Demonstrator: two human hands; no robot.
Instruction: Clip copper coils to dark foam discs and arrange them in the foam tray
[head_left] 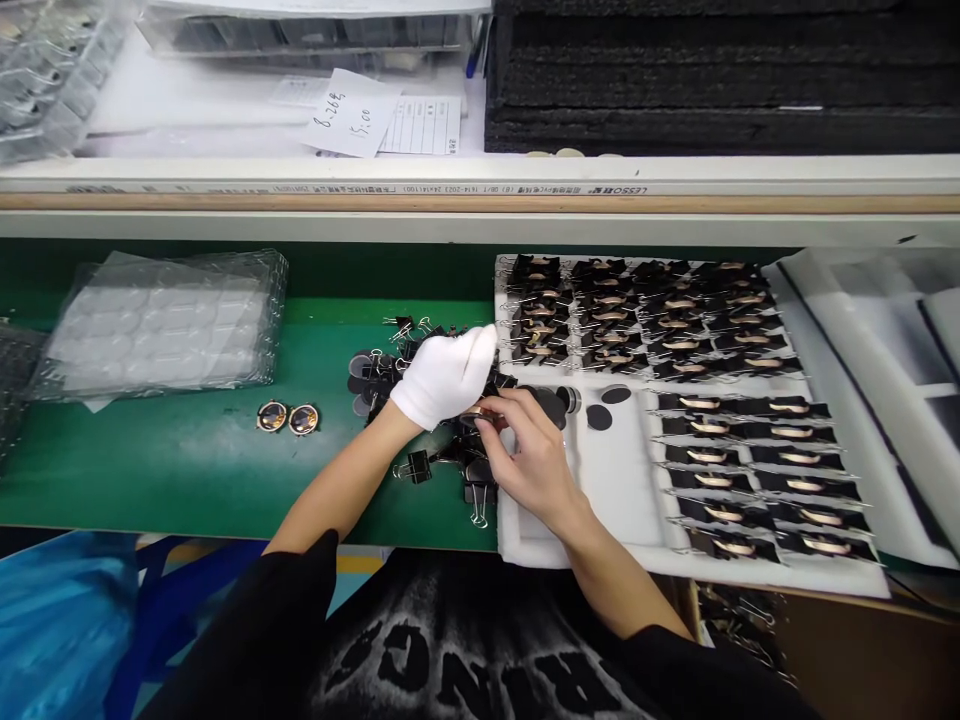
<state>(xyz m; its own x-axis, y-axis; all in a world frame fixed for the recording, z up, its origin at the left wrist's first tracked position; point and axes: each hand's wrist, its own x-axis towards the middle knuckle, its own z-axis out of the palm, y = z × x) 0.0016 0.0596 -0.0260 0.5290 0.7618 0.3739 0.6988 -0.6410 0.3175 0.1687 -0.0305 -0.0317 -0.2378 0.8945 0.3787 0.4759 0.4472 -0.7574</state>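
White cotton covers the left hand (444, 377), which curls palm-down over a small copper-coloured round part (480, 416) at the edge of the foam tray (615, 480). The bare right hand (529, 455), wrist bent, pinches the same part with its fingertips (487, 428), above loose binder clips (442, 460) on the green mat (187, 460).

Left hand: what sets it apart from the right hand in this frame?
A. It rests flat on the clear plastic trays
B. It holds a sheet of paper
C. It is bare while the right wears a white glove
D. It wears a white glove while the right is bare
D: the left hand is covered by a white glove, while the right hand beside it shows bare fingers over the pile of binder clips.
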